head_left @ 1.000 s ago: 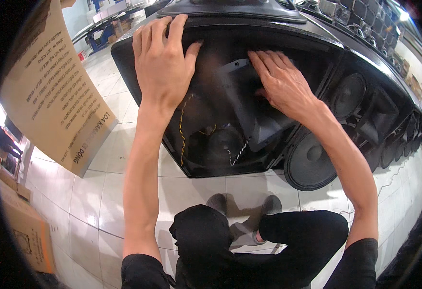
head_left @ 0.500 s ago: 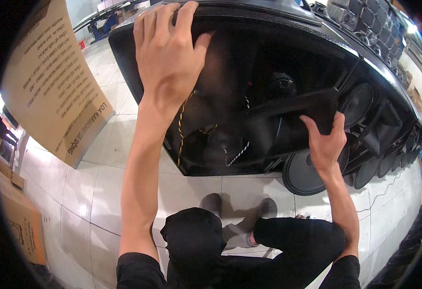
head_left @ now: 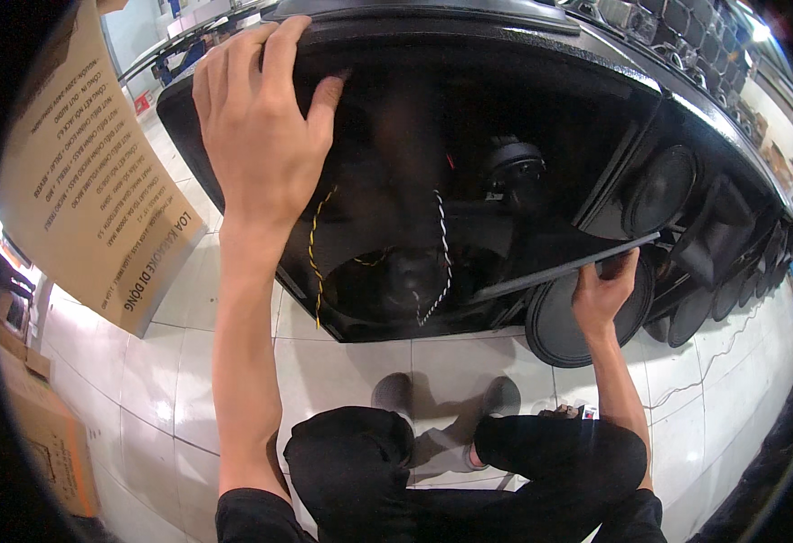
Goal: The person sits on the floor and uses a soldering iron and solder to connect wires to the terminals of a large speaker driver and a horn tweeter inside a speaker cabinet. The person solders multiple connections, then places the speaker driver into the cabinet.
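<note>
In front of me a black speaker cabinet [head_left: 541, 100] lies with its hollow inside facing me. My left hand [head_left: 265, 127] is hooked over its upper left edge, fingers on top and thumb inside. My right hand [head_left: 603, 294] grips a thin dark flat panel [head_left: 568, 267] by its near right end. The panel slants across the lower right of the opening, nearly edge-on, and its far left end is lost in shadow. Inside hang a yellow-and-black twisted wire [head_left: 315, 262] and a white-and-black twisted wire [head_left: 445, 244]. A round speaker magnet [head_left: 516, 158] shows deeper in.
More black speakers [head_left: 663, 190] stand in a row to the right, with a round speaker cone [head_left: 564, 330] near the panel. A tall printed cardboard box [head_left: 89, 181] stands at the left, another carton [head_left: 52, 443] below it. A thin cable [head_left: 713, 362] lies on the tiled floor [head_left: 179, 389].
The panel in my right hand has tipped from showing its broad face to nearly edge-on, and has dropped lower. My left hand stays on the cabinet edge; the view has shifted slightly.
</note>
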Demonstrator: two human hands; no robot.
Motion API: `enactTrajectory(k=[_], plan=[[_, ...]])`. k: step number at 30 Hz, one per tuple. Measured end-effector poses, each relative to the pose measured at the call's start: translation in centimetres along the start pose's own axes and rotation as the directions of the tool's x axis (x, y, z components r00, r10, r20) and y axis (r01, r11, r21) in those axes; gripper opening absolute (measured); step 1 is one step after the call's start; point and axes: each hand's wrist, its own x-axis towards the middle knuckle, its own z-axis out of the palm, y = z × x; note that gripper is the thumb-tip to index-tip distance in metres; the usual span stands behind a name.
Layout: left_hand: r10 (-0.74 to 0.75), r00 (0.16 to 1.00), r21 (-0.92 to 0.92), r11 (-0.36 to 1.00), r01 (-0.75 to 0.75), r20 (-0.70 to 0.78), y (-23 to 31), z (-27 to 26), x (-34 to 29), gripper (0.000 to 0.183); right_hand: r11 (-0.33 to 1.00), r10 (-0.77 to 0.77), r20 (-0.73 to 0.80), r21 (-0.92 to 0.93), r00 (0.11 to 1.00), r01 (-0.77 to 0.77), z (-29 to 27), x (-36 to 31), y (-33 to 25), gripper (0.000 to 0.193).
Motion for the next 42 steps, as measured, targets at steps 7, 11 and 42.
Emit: enactTrajectory(k=[7,11,42], plan=[[0.001,1.000,0.021,1.000,-0.002,0.012,0.2,0.0,0.0,0.045,0.899,-0.437,0.206,0.069,0.876,0.432,-2.2,0.9,2.2,0.044],[-0.012,1.000,0.019,1.000,0.012,0.018,0.4,0.0,0.0,0.044,0.897,-0.441,0.186,0.073,0.878,0.435,-2.6,0.7,2.9,0.041],[-0.002,0.997,0.074,0.997,-0.004,0.081,0.4,-0.2,0.0,0.049,0.581,-0.638,0.467,-0.231,0.612,0.781,-3.6,-1.5,-0.7,0.027]])
